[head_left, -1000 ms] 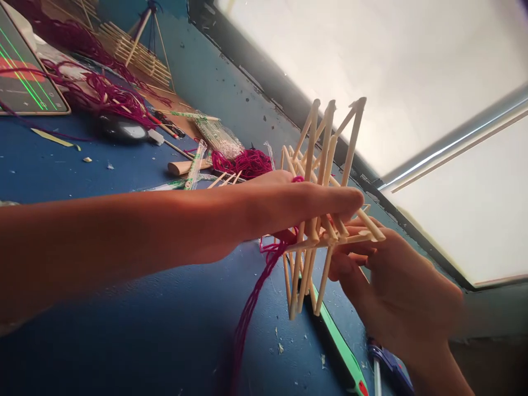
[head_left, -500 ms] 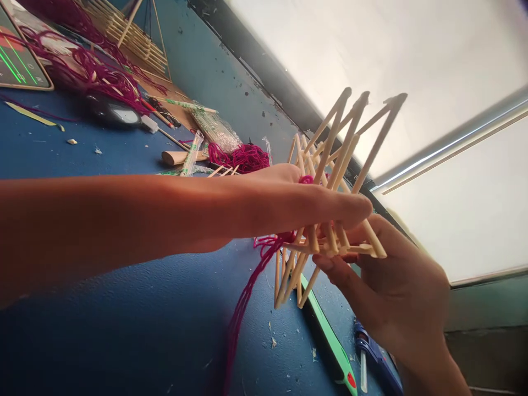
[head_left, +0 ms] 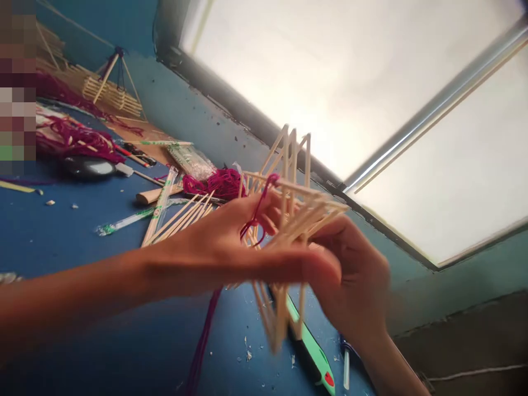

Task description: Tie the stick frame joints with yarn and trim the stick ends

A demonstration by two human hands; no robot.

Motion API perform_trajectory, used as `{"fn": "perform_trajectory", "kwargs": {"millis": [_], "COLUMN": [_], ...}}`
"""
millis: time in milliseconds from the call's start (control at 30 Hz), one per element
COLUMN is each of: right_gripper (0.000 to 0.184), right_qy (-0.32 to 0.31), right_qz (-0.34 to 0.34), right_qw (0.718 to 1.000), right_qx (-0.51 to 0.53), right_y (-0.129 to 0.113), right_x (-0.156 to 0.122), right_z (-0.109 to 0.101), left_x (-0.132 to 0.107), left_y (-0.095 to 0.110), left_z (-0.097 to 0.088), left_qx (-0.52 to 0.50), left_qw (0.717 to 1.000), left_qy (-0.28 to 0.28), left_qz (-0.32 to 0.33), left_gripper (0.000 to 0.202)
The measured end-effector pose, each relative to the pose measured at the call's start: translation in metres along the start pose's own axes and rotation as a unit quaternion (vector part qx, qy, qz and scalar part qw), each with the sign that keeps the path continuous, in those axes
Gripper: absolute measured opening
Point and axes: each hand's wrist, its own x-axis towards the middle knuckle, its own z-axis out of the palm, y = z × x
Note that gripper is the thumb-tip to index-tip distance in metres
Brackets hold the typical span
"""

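Note:
A star-like frame of thin wooden sticks is held up above the table, somewhat blurred. Reaching in from the left, my left hand is closed around its near side, the thumb lying across the front and the fingers behind among the sticks. My right hand grips the frame from the right; its fingertips are partly hidden behind the sticks and my left thumb. Magenta yarn loops over the frame beside my left fingers, and loose strands hang below my left wrist.
On the blue table below lie a green-handled cutter and a partly hidden glue gun. Loose sticks, a magenta yarn pile and a dark computer mouse lie leftward. A stick-built hanging piece stands behind.
The view has shifted, and the stick frame has been turned in my hands, so the yarn loop now shows on its upper side. Both hands appear farther left and lower.

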Motion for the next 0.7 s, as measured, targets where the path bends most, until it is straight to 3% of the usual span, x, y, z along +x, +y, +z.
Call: {"fn": "perform_trajectory", "kwargs": {"millis": [167,300,433,700], "right_gripper": [0.031,0.022,0.016,0.015], "right_qy": [0.006,-0.021,-0.042,-0.075], "right_qz": [-0.041,-0.033,-0.076,-0.162], "right_qw": [0.999,0.999,0.994,0.964], "right_qx": [-0.01,-0.034,-0.069,-0.195], "right_y": [0.0,0.0,-0.004,-0.007], "right_x": [-0.007,-0.005,-0.002,-0.007], "right_z": [0.009,0.004,-0.002,-0.004], "left_x": [-0.007,-0.003,0.0,-0.003], "left_y": [-0.003,-0.003,-0.004,-0.004], "left_z": [0.003,-0.005,-0.012,-0.006], "left_qx": [0.124,0.142,0.154,0.142], "left_qw": [0.992,0.987,0.976,0.978], "left_qy": [-0.006,-0.069,-0.121,-0.113], "left_qz": [-0.005,0.035,0.092,0.104], "left_gripper": [0.028,0.018,0.015,0.013]}}
